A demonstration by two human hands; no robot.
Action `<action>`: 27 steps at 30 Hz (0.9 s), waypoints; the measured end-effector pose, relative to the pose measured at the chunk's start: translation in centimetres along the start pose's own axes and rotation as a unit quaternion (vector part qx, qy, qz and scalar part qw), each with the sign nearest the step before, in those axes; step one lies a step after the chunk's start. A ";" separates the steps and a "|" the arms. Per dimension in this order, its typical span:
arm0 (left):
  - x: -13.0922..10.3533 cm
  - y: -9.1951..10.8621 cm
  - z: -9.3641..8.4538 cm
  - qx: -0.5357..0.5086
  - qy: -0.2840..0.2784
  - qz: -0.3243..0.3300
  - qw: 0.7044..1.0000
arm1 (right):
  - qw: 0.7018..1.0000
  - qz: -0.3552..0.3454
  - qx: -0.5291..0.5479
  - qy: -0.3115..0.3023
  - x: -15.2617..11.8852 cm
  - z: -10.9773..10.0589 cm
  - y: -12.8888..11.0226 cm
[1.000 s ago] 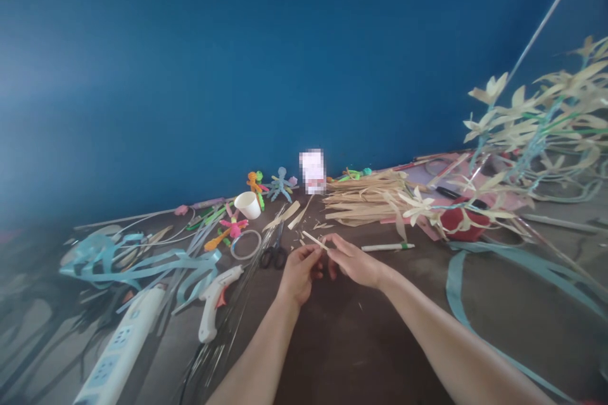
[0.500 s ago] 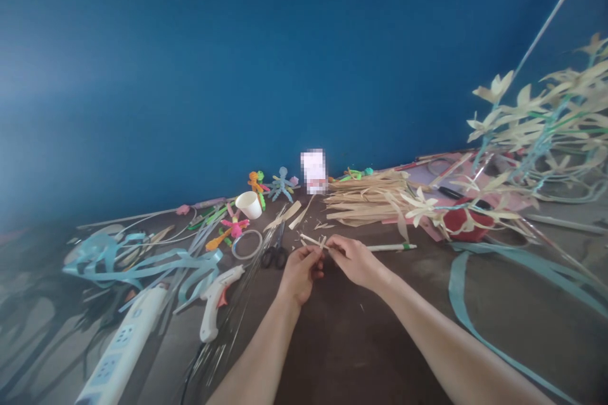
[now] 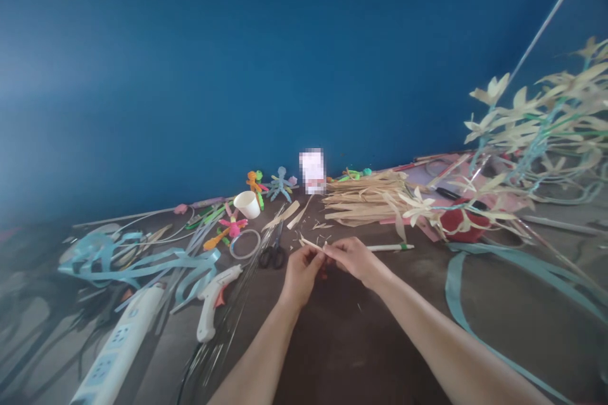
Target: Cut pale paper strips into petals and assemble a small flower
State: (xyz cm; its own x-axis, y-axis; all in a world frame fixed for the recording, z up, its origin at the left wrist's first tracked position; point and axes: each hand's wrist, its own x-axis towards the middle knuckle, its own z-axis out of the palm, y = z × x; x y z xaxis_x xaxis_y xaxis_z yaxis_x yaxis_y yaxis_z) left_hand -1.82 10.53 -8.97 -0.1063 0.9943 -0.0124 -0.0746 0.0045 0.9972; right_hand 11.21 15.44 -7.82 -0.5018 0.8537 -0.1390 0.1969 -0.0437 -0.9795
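My left hand [image 3: 300,277] and my right hand [image 3: 354,261] meet over the dark table, thumbs and fingertips pinched together. Between them is a small pale strip [image 3: 325,244], thin and light like dried husk; the fingers mostly cover it. A narrow pale piece [image 3: 311,244] points up and left just beyond the left fingertips; I cannot tell whether it is held or lying there. Small pale scraps [image 3: 323,226] are scattered past my hands. Behind my right wrist lies a white stick with a green band [image 3: 389,247]. Black-handled scissors [image 3: 272,257] lie left of my left hand.
On the left are a glue gun [image 3: 216,304], thin wires [image 3: 221,335], a power strip [image 3: 118,345], blue ribbon [image 3: 142,266], a tape roll [image 3: 246,244] and a paper cup [image 3: 247,204]. Dried husk strips [image 3: 363,199] lie ahead; husk flowers [image 3: 536,117] stand right. A blue wall [image 3: 304,63] rises behind.
The fingertips of both hands have drawn closer around the small pale strip, so less of it shows. The view has shifted slightly; the things on the table stay in place.
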 end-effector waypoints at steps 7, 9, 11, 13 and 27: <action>-0.3 1.2 -0.2 0.057 -0.033 0.075 0.995 | 0.964 0.110 0.197 -0.137 -0.6 -0.7 -0.8; -0.3 1.4 -0.4 0.077 -0.037 0.090 0.992 | 0.954 0.124 0.217 -0.163 -0.6 -1.0 -0.8; -0.3 1.6 -0.5 0.100 -0.039 0.104 0.989 | 0.945 0.136 0.232 -0.187 -0.6 -1.2 -0.8; -0.3 1.9 -0.7 0.121 -0.040 0.121 0.985 | 0.933 0.146 0.249 -0.215 -0.6 -1.3 -0.7; 0.6 0.6 -1.5 -0.039 0.022 0.019 0.999 | 0.931 0.090 0.315 -0.159 -0.1 -4.3 -0.8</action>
State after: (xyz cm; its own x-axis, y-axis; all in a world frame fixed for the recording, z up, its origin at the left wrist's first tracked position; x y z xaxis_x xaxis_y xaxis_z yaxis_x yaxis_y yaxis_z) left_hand -3.39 10.98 -8.51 -0.1536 0.9879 0.0210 -0.1471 -0.0439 0.9881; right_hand 14.71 17.57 -6.41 -0.7522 0.6105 -0.2482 -0.1807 -0.5533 -0.8132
